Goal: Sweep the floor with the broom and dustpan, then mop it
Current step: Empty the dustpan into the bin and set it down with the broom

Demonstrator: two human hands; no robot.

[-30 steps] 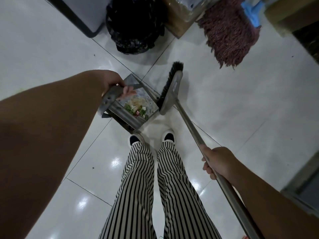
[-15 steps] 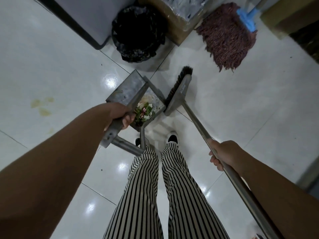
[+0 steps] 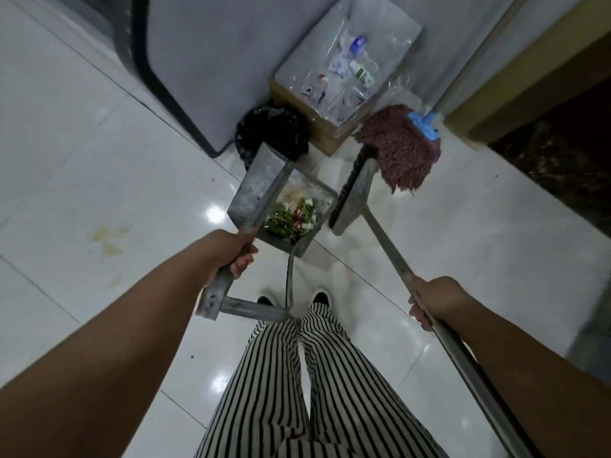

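Left hand (image 3: 231,252) grips the dustpan (image 3: 261,186) handle, right hand (image 3: 433,300) the broom (image 3: 355,193); keep the pan level, tip over the bin (image 3: 271,130) at 12 o'clock.

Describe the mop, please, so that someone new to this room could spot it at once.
Look to the far wall, where a cardboard box lined with clear plastic stands beside a black bin. The mop lies on the floor just right of the box. It alone has a shaggy reddish-brown head with a blue clamp.

Broom handle (image 3: 463,352) end beyond bottom edge
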